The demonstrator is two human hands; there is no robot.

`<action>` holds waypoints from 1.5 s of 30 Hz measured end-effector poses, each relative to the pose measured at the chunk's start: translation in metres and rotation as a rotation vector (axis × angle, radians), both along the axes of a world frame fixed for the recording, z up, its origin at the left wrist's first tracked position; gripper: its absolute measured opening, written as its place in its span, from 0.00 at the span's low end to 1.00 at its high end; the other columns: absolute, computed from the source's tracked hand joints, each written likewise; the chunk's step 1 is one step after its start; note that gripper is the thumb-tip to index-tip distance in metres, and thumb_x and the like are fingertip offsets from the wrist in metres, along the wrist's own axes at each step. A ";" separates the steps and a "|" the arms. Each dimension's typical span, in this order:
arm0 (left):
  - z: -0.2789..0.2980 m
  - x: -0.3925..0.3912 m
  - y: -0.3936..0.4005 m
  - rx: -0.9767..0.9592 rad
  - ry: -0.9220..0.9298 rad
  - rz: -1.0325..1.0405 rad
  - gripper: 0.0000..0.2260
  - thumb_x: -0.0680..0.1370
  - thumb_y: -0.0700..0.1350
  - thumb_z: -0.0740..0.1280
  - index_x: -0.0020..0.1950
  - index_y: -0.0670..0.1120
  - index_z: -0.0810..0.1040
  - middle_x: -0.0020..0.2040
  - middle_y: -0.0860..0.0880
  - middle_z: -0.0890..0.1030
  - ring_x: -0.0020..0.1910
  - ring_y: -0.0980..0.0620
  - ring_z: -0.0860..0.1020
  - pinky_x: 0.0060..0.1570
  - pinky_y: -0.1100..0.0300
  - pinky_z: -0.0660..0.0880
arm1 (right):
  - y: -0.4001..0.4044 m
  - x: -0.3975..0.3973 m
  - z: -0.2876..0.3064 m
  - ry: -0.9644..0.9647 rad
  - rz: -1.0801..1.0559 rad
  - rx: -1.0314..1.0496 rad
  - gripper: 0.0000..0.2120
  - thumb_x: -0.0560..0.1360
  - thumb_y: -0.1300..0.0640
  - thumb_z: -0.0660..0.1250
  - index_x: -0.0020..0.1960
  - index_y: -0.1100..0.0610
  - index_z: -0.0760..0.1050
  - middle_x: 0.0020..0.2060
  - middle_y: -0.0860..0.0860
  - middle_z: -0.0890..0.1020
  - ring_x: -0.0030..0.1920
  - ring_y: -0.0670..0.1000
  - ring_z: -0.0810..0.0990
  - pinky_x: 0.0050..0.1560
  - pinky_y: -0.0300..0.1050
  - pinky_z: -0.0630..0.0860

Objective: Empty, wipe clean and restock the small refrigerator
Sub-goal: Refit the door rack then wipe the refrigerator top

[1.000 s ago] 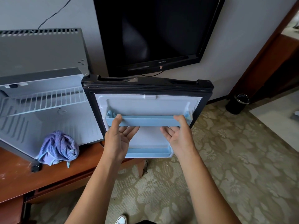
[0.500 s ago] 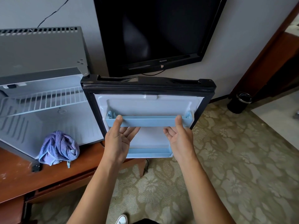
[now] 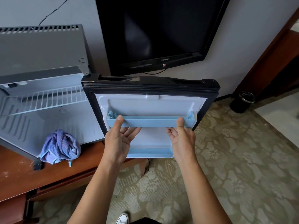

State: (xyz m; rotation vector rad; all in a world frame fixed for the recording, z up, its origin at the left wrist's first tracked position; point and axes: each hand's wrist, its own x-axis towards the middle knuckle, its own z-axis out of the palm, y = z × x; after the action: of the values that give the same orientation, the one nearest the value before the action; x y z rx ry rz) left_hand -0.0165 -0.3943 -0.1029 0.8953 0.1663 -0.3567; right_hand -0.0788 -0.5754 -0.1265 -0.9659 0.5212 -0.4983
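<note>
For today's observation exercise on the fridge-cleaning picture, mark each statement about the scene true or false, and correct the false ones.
1. Both hands are at the upper door shelf. True: the left hand and right hand each have a thumb on its front.
2. The purple cloth hangs over the fridge door. False: it lies bunched on the wooden desk, at the open fridge's front edge.
3. The wire rack inside the fridge holds bottles. False: nothing shows on it.
4. A dark bin stands on the floor to the right. True.
5. The television is switched on. False: its screen is dark.
</note>
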 end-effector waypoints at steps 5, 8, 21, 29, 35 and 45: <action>0.002 -0.001 -0.001 -0.025 -0.004 -0.002 0.15 0.84 0.50 0.63 0.64 0.40 0.78 0.59 0.35 0.83 0.61 0.39 0.82 0.61 0.49 0.80 | 0.001 0.003 0.012 0.049 -0.056 0.022 0.17 0.75 0.48 0.76 0.50 0.58 0.71 0.43 0.56 0.74 0.40 0.53 0.78 0.47 0.47 0.79; 0.006 -0.002 -0.002 -0.068 -0.015 -0.006 0.13 0.84 0.49 0.63 0.62 0.42 0.79 0.59 0.36 0.84 0.60 0.41 0.83 0.60 0.51 0.80 | -0.004 0.013 0.032 0.057 -0.098 -0.005 0.10 0.77 0.56 0.73 0.49 0.60 0.73 0.41 0.55 0.75 0.37 0.53 0.77 0.43 0.47 0.78; 0.002 0.005 0.005 0.028 -0.011 0.027 0.16 0.75 0.52 0.73 0.47 0.42 0.75 0.32 0.46 0.67 0.47 0.42 0.83 0.56 0.49 0.82 | 0.006 0.008 0.034 0.190 -0.130 0.172 0.11 0.74 0.56 0.70 0.52 0.62 0.76 0.47 0.61 0.77 0.40 0.58 0.81 0.42 0.46 0.81; -0.007 0.006 0.004 0.036 0.012 0.036 0.14 0.81 0.49 0.70 0.54 0.37 0.79 0.36 0.42 0.74 0.49 0.40 0.83 0.53 0.50 0.83 | 0.009 0.004 0.031 0.235 -0.127 0.180 0.14 0.74 0.54 0.70 0.55 0.62 0.77 0.52 0.65 0.82 0.42 0.58 0.85 0.39 0.44 0.80; -0.006 0.006 -0.003 0.017 0.028 0.076 0.21 0.79 0.51 0.72 0.61 0.36 0.75 0.44 0.42 0.73 0.51 0.40 0.84 0.54 0.51 0.82 | 0.000 0.014 0.038 0.316 -0.127 0.119 0.18 0.73 0.52 0.70 0.57 0.63 0.79 0.57 0.65 0.83 0.44 0.57 0.88 0.39 0.44 0.81; -0.008 0.008 -0.003 -0.021 0.018 0.061 0.26 0.79 0.51 0.71 0.67 0.32 0.74 0.48 0.36 0.81 0.58 0.38 0.83 0.55 0.52 0.82 | -0.005 0.021 0.029 0.272 -0.122 0.063 0.20 0.75 0.50 0.71 0.60 0.63 0.78 0.52 0.63 0.83 0.42 0.56 0.87 0.37 0.43 0.79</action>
State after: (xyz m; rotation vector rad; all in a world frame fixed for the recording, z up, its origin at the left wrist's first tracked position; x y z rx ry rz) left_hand -0.0087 -0.3976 -0.1105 0.8650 0.2056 -0.3096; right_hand -0.0582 -0.5803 -0.0977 -0.9502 0.8400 -0.4586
